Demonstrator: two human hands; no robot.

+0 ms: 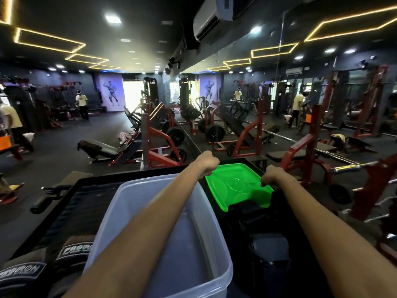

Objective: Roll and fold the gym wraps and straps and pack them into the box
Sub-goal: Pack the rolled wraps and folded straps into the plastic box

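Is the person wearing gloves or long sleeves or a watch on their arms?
No. Both forearms are bare as far as the picture shows, with no sleeves in view. The left hand and right hand have no gloves, and no watch, band or ring shows.

Both hands, left hand (pixel 208 163) and right hand (pixel 271 176), grip the green lid (pixel 236 186) just beyond the clear box (pixel 217 250).

Both hands (pixel 209 163) (pixel 271 176) outstretched, fingers curled

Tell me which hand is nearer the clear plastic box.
Left. The left hand grips the green lid's far-left edge, just beyond the clear plastic box; the right hand grips the lid's right edge, farther away.
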